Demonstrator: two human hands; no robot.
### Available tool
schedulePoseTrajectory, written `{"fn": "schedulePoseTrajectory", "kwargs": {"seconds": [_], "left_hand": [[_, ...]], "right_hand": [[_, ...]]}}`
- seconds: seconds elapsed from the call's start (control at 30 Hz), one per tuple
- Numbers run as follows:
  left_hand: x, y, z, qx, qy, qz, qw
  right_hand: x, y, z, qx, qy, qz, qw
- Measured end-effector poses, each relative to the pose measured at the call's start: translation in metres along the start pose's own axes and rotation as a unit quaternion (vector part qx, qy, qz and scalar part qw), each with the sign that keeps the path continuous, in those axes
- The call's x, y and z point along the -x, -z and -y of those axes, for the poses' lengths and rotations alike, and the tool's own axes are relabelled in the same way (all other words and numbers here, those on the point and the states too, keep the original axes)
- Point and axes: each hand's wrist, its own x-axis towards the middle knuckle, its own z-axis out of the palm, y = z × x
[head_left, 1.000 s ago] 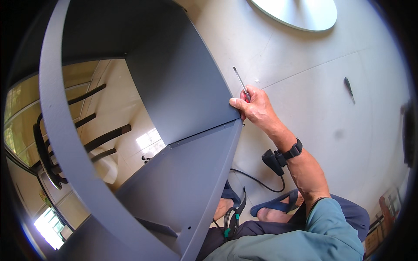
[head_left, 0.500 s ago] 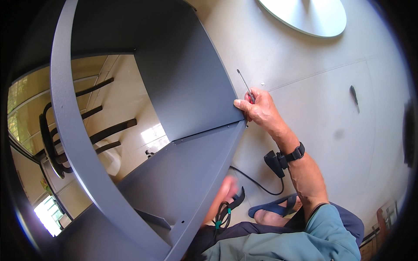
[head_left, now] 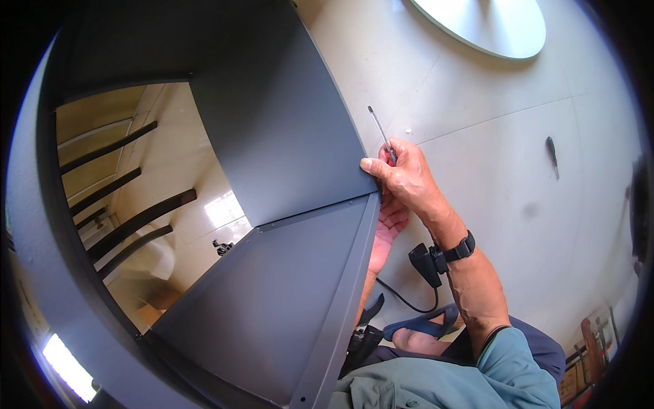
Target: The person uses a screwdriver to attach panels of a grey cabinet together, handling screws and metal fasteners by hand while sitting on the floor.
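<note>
A dark grey metal frame (head_left: pixel 289 273) with folded edges and flat panels fills the left and middle. At its right corner, my right hand (head_left: pixel 412 178) is closed around a screwdriver (head_left: pixel 380 128), whose metal shaft points up and away. The thumb of that hand rests against the edge of the upright panel (head_left: pixel 279 123). My left hand (head_left: pixel 385 238) is just below, along the outer side of the frame edge, palm showing and fingers loosely extended toward the corner. Its fingertips are partly hidden by my right hand, and I see nothing held in it.
Another screwdriver (head_left: pixel 552 157) lies on the pale floor to the right. A round white tabletop-like disc (head_left: pixel 494 31) stands at the far right. Dark curved bars (head_left: pixel 139 218) show through the frame opening. Tools (head_left: pixel 596 341) lie at the lower right edge.
My left hand has come up from near my lap to the frame corner beside my right hand. The frame appears shifted left in view. The right hand keeps its hold on the screwdriver.
</note>
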Motion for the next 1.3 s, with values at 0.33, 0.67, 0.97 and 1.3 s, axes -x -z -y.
{"fn": "schedulePoseTrajectory", "kwargs": {"seconds": [0.33,0.67,0.97,1.3], "left_hand": [[-0.010,0.011,0.008,-0.074,-0.053,0.068,0.994],[-0.005,-0.001,0.018,-0.076,-0.113,0.058,0.989],[-0.004,-0.002,0.012,-0.044,-0.107,0.026,0.993],[-0.003,-0.009,0.011,-0.039,-0.099,-0.001,0.994]], "right_hand": [[-0.001,-0.004,0.002,0.008,0.011,-0.005,1.000],[-0.003,-0.002,-0.003,0.019,-0.006,-0.015,1.000],[-0.003,-0.006,0.000,0.015,-0.011,-0.015,1.000],[-0.003,-0.005,-0.006,0.024,0.050,-0.041,0.998]]}}
